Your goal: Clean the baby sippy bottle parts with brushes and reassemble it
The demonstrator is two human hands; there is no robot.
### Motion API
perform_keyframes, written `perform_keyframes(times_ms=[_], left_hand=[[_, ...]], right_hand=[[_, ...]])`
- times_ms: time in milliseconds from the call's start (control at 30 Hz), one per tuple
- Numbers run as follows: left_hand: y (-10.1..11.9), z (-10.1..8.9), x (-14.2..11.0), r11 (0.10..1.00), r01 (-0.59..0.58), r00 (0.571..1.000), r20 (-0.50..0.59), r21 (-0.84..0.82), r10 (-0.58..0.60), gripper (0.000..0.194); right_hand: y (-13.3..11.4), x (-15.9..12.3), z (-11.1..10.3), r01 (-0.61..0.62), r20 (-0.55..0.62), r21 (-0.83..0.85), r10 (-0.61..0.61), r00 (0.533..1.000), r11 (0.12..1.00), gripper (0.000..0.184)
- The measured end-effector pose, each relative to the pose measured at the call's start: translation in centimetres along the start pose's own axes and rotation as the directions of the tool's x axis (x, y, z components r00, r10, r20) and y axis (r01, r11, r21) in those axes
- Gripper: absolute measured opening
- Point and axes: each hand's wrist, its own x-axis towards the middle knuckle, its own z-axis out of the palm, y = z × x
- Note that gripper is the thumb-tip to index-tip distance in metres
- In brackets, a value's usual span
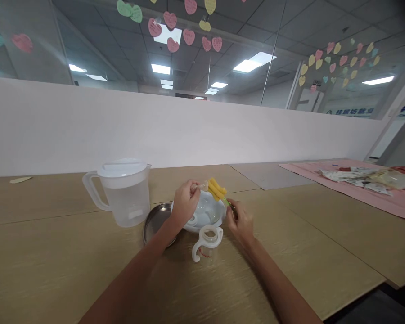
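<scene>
My left hand (185,203) pinches a small clear bottle nipple (204,186) above a white bowl (220,219). In my right hand (242,222) is the green handle of a bottle brush with a yellow sponge head (217,189). The sponge touches or nearly touches the nipple's wide end; whether any of it is inside I cannot tell. Clear water and a white ring-shaped part (192,221) appear in the bowl. Just in front stands an uncapped clear baby bottle (208,246) with white side handles and red print.
A round metal tray (154,223) lies left of the bowl, partly behind my left forearm. Behind it stands a lidded translucent pitcher (128,202) holding liquid. Far right, a pink cloth (351,191) carries papers and plastic. A white wall (189,135) closes off the table's back.
</scene>
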Motion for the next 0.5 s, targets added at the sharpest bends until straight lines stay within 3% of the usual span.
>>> perform_keyframes(times_ms=[500], left_hand=[[-0.09,-0.06,-0.22,0.972,-0.129,0.988,0.105,0.198,0.109,0.023]], right_hand=[[-0.33,-0.42,-0.40,0.136,-0.045,-0.018,-0.137,0.990,0.991,0.023]])
